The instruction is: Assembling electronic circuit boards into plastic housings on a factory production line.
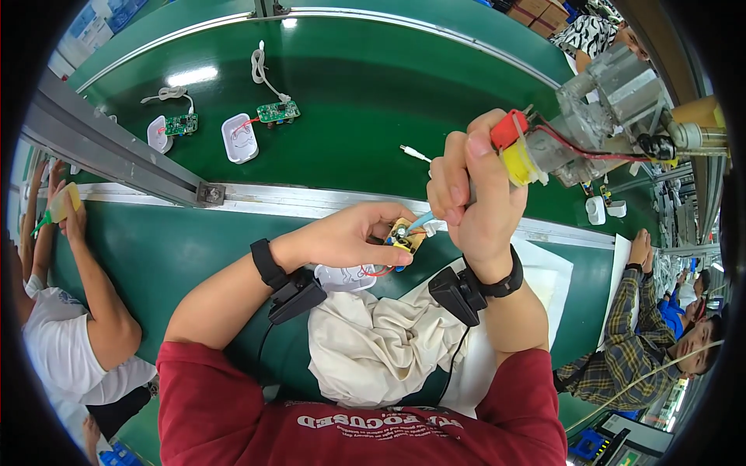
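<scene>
Nearest to me looms a bulky grey metal hand tool with a red block and yellow collar (614, 97), its slim light-blue tip (420, 223) slanting down to a small tan circuit board crowded with parts (402, 234). That board hangs above the green-topped table (144, 241), just short of its far edge, red wires running to a white plastic shell (342, 278) by the left wrist. The left hand (365, 231) pinches it between thumb and fingers, apparently to steady it and keep its face exposed. Wrapped firmly round the tool's lower end, the right hand (483, 190) seems raised for a downward angle, its wrist upright, while both forearms converge from the table's near edge.
</scene>
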Demonstrator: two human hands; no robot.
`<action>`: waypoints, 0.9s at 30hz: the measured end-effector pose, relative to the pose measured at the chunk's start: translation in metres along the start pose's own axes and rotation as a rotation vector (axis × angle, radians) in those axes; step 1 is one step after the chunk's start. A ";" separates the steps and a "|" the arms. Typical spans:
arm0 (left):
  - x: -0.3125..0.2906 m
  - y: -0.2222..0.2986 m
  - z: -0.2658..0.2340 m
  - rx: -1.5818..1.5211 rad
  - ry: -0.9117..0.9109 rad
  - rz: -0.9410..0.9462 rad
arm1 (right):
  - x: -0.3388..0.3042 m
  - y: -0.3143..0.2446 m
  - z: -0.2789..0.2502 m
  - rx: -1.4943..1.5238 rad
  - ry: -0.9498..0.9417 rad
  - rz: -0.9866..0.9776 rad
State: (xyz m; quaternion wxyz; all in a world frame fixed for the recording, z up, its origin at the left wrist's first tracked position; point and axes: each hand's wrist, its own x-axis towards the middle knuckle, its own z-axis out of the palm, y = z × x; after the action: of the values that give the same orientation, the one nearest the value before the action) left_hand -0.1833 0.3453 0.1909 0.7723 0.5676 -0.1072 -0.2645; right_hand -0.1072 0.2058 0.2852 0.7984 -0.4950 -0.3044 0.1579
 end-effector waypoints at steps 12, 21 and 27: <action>-0.003 0.000 0.002 0.017 0.050 -0.002 | 0.000 -0.009 0.003 -0.055 0.014 -0.024; 0.003 0.019 -0.035 -0.098 0.062 0.048 | -0.008 -0.014 0.018 -0.033 -0.042 0.016; 0.029 0.056 -0.066 0.651 0.495 0.488 | -0.010 -0.009 0.022 0.003 -0.115 0.031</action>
State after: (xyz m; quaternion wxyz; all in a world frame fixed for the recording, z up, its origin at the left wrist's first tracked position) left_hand -0.1124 0.3962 0.2179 0.5963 0.7842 -0.1274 0.1151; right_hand -0.1297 0.2111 0.2967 0.7779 -0.4884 -0.3419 0.1988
